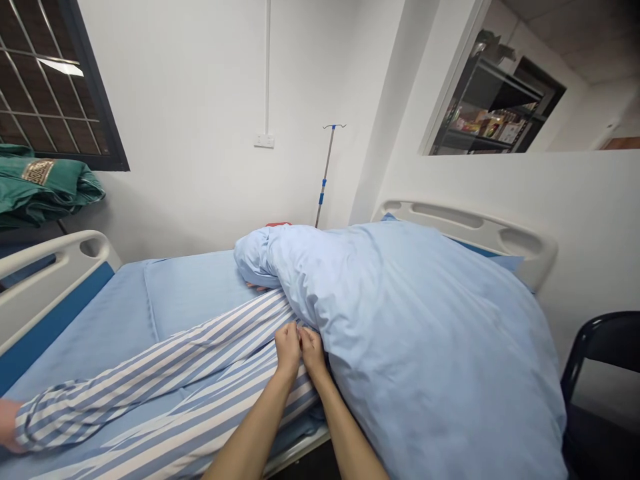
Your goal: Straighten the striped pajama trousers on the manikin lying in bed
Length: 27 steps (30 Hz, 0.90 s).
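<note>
My left hand (288, 348) and my right hand (311, 348) are close together over the upper part of the blue-and-white striped trousers (165, 360). Both have their fingers curled shut in a pinch; whatever is between the fingertips is hidden. A person wearing the trousers lies on the bed, with a bare ankle (7, 425) at the left edge. The light-blue quilt (420, 333) is bunched over the upper body, and its edge lies right beside my right hand. A few fingertips (257, 287) of another hand show under the quilt's far fold.
Pale bed end boards stand at left (95, 247) and right (535, 247). A drip stand (325, 173) rises behind the bed. A black chair (610, 340) is at the right. Folded green cloth (55, 187) lies at the left below a barred window (45, 80).
</note>
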Each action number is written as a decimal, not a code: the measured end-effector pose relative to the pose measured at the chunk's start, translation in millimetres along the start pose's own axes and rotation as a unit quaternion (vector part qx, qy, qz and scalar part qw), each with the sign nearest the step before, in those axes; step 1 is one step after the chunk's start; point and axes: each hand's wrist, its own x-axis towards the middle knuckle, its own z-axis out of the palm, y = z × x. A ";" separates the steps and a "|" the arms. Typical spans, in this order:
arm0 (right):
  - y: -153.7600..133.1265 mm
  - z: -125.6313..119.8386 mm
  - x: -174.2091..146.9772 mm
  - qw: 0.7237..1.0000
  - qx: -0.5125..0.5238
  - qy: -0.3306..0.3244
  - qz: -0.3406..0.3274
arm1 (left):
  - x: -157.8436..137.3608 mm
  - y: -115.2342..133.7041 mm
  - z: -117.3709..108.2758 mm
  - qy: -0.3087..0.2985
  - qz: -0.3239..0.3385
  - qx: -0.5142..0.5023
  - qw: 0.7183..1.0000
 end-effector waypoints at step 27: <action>2.1 -13.0 19.3 0.965 -0.252 -0.038 -0.057 | -22.9 -26.7 -3.2 -0.052 0.021 0.347 0.936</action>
